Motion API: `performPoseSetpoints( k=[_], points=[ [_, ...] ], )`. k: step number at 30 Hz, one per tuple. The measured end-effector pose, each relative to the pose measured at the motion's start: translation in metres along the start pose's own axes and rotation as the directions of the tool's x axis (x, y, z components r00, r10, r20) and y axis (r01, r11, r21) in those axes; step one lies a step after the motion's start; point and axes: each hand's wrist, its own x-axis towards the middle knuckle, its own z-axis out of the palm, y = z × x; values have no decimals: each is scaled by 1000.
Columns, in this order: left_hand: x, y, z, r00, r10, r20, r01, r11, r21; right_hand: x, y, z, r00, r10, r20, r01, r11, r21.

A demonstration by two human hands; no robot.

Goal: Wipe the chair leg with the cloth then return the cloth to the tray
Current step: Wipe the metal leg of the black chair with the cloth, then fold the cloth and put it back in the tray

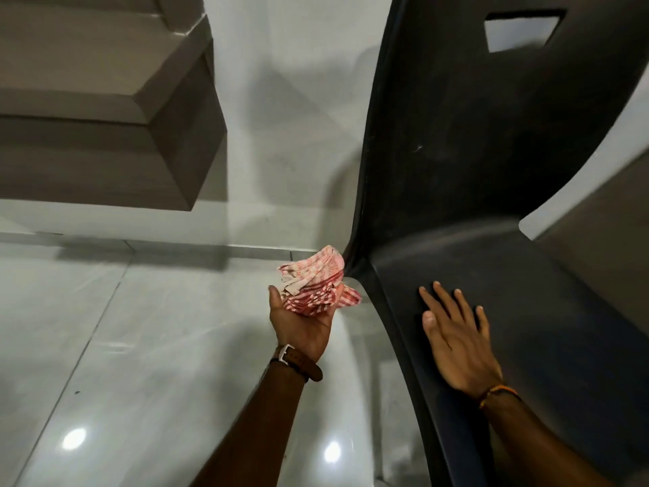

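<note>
A black plastic chair [456,152] fills the right side of the head view, its backrest rising to the top edge and its seat running toward me. My right hand [456,342] lies flat on the seat, palm down, fingers spread. My left hand [302,321], a brown watch strap at its wrist, holds a bunched red-and-white checked cloth [316,282] just left of the chair's rear corner, where seat and back meet. The cloth almost touches the chair's edge. The chair legs and the tray are out of sight.
Glossy pale floor tiles [123,346] spread to the left and below, with light reflections. Brown stair steps [105,100] stand at the upper left against a white wall [291,117]. A rectangular cutout [519,31] opens in the chair back.
</note>
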Motion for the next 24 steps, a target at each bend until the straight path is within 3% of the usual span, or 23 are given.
performPoseSetpoints(
  k=[4,9,12,16,18,24],
  points=[
    [-42,4,29,995,-30,90,21,995,97,0,0,-8,999,29,34,-31,998,46],
    [-80,-1,68,978,-134,158,103,976,194,-2,-12,-43,961,140,238,-223,903,367],
    [-108,-14,101,963,-243,115,214,952,219,-18,-22,-73,944,111,311,-310,622,719],
    [-156,-49,152,908,-407,102,333,847,413,-56,-35,-136,885,70,460,-462,232,856],
    [-179,-63,179,877,-464,123,341,783,520,-77,-25,-168,902,56,428,-431,132,893],
    [-225,-104,264,867,-463,182,104,526,844,-147,17,-266,974,187,127,-153,131,980]
  ],
)
